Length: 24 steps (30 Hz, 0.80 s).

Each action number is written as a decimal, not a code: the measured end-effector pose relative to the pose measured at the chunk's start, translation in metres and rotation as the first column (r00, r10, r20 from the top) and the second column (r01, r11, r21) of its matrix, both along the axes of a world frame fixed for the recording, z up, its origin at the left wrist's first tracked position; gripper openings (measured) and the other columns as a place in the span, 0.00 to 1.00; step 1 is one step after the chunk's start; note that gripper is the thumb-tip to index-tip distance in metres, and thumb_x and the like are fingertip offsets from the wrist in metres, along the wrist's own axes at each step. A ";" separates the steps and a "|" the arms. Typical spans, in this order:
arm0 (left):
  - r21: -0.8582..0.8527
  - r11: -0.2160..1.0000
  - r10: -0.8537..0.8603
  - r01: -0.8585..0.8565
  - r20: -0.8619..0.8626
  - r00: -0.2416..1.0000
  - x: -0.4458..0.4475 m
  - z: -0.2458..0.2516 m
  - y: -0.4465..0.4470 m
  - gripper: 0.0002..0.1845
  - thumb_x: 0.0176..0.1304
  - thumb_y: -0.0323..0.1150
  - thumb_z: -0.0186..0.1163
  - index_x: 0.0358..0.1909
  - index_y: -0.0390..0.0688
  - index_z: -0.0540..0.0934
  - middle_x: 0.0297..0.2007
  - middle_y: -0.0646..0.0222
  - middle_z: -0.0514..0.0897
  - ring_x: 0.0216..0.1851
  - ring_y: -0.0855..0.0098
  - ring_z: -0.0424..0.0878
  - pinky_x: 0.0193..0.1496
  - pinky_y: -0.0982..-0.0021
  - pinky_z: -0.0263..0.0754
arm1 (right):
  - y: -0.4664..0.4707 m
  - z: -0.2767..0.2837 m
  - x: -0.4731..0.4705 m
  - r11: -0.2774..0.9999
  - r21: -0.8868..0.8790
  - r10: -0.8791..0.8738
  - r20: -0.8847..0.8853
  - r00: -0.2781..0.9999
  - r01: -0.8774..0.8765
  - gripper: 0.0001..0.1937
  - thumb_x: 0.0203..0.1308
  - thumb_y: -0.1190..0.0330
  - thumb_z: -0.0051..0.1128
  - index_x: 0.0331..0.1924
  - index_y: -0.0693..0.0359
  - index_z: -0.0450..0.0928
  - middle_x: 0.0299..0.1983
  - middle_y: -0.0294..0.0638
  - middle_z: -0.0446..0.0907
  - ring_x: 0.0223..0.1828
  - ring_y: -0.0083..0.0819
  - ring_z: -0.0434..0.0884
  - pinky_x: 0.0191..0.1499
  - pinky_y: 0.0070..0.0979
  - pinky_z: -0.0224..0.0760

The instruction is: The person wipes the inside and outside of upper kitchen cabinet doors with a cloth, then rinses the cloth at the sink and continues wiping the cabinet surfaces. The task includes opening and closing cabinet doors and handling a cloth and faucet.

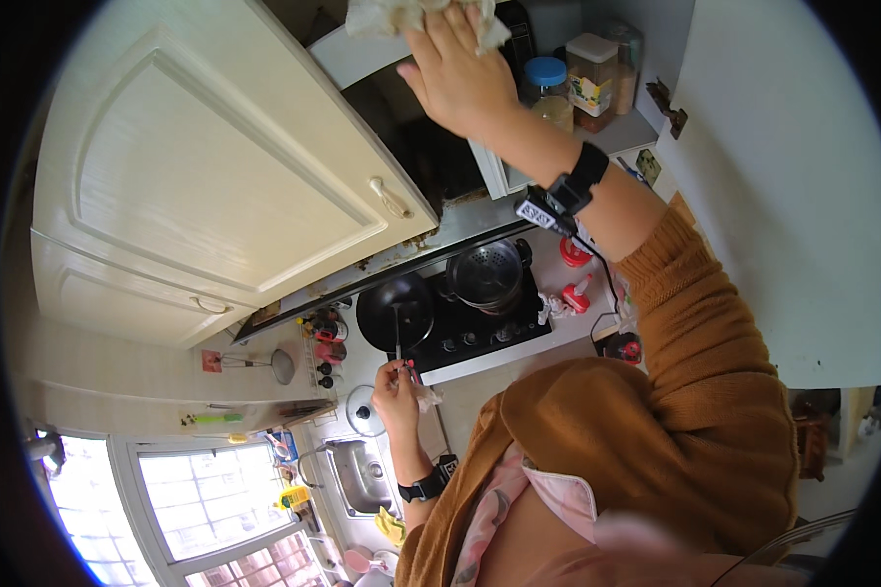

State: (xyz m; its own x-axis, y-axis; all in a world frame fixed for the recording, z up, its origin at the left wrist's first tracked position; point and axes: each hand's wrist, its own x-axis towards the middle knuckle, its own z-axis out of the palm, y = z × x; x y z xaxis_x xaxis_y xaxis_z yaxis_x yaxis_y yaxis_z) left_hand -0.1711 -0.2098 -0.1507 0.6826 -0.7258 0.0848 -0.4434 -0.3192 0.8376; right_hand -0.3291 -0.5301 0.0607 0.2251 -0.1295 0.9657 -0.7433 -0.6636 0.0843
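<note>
My right hand is raised at the top, fingers spread flat over a crumpled, stained white wipe. The wipe lies against a white board of the open upper cabinet, its upper part cut off by the picture's edge. Lower down, my left hand has its fingers curled, with a crumpled white tissue showing at the palm. Past its fingertips stands a black wok with a ladle in it; whether the fingers touch the ladle's handle is unclear.
A cream cabinet door fills the left; another open door stands right. Jars, including a blue-lidded one, sit on the shelf. Below are a steamer pot, a black cooktop, a glass lid and a sink.
</note>
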 end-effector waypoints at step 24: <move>-0.106 0.994 0.027 -0.033 -0.057 0.998 0.019 0.011 0.021 0.06 0.62 0.28 0.56 0.38 0.39 0.79 0.22 0.74 0.74 0.23 0.83 0.68 0.26 0.79 0.63 | 0.010 0.017 -0.056 0.880 0.383 0.231 0.172 0.958 -0.281 0.06 0.51 0.67 0.59 0.33 0.57 0.77 0.30 0.45 0.78 0.34 0.44 0.78 0.38 0.36 0.71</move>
